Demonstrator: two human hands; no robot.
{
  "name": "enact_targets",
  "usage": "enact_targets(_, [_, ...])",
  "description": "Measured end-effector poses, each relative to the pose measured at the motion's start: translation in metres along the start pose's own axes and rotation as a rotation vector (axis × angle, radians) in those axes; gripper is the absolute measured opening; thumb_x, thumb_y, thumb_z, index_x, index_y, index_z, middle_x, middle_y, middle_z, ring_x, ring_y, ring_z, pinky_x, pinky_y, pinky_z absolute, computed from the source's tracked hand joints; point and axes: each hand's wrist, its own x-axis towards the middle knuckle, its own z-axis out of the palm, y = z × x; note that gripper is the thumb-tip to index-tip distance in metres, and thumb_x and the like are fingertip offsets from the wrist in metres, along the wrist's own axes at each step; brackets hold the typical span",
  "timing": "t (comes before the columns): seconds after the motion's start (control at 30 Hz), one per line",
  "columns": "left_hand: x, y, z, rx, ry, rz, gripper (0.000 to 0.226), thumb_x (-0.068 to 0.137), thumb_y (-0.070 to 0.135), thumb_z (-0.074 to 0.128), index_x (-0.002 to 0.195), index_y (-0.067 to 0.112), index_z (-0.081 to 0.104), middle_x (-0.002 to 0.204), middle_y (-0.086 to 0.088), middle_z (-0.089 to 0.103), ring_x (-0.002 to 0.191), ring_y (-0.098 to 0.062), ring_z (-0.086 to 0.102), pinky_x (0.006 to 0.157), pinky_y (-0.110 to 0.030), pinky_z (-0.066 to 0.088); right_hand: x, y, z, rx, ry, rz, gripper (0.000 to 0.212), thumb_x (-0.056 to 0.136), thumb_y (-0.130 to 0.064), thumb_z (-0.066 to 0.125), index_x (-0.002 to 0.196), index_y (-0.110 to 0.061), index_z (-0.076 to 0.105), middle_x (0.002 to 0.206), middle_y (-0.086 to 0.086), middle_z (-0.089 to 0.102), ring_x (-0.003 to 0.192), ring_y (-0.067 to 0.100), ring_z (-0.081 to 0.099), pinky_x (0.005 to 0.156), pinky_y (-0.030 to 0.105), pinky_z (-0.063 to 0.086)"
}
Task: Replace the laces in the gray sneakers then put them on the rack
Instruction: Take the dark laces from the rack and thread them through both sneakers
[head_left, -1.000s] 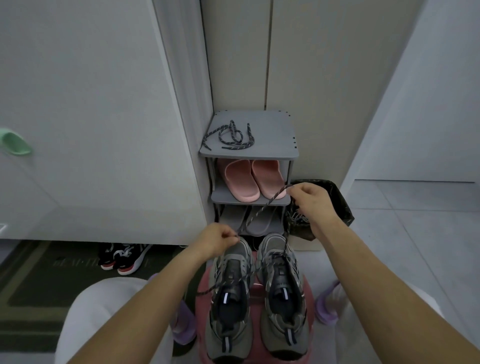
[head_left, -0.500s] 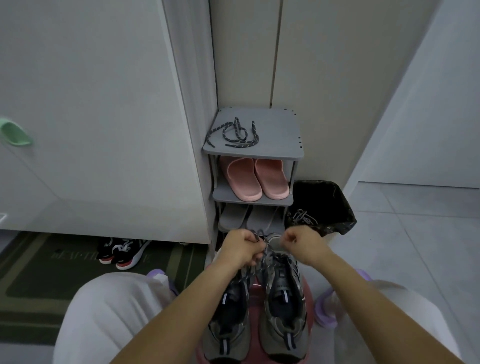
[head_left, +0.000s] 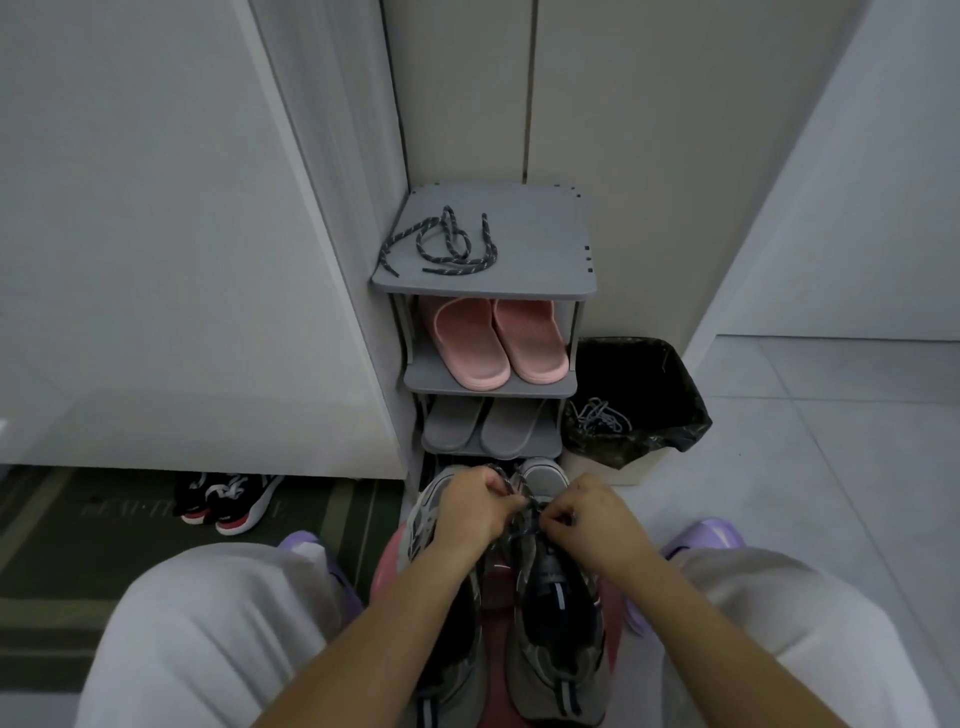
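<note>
While the gray sneakers (head_left: 563, 670) stand side by side on a pink stool (head_left: 387, 566) between the person's knees, toes pointed toward the rack (head_left: 540, 234), a dark speckled lace (head_left: 525, 505) is held over the front of the pair. It is pinched by the curled fingers of the left hand (head_left: 467, 512) and also by those of the right hand (head_left: 597, 525), the two fists almost touching. Which eyelets the lace passes through cannot be told. Just beyond the toes, gray slippers (head_left: 488, 428) are kept on a lower rack shelf and pink slippers (head_left: 498, 343) on the shelf above. A second dark lace (head_left: 441, 244) is coiled loosely on the top shelf. Beside the rack, pale laces (head_left: 597, 415) are seen in a black-lined bin (head_left: 660, 374), and black-and-red shoes (head_left: 228, 501) are set on a dark mat (head_left: 104, 519) to the left.
</note>
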Motion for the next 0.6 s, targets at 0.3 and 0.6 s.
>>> enact_targets(0.3, [0.0041,-0.0032,0.0019,-0.004,0.014,-0.01,0.016,0.076,0.021,0.076,0.075,0.01,0.064,0.06,0.003,0.058,0.057,-0.012,0.055,0.058,-0.023,0.045,0.0021,-0.0043,0.0052,0.055,0.022,0.079,0.014,0.081,-0.025,0.067,0.091,-0.019,0.075,0.098,-0.001,0.046,0.094,0.018,0.057,0.084,0.027,0.046])
enact_targets(0.6, [0.0019,0.0048,-0.0033,0.211,-0.041,0.002,0.034,0.082,0.026,0.071,0.059,0.022,0.047,0.062,0.004,0.052,0.06,-0.013,0.051,0.058,-0.022,0.037,0.0034,-0.0044,0.0111,0.081,0.047,0.081,0.013,0.081,-0.025,0.067,0.09,-0.021,0.076,0.104,0.004,0.052,0.091,0.016,0.057,0.076,0.022,0.044])
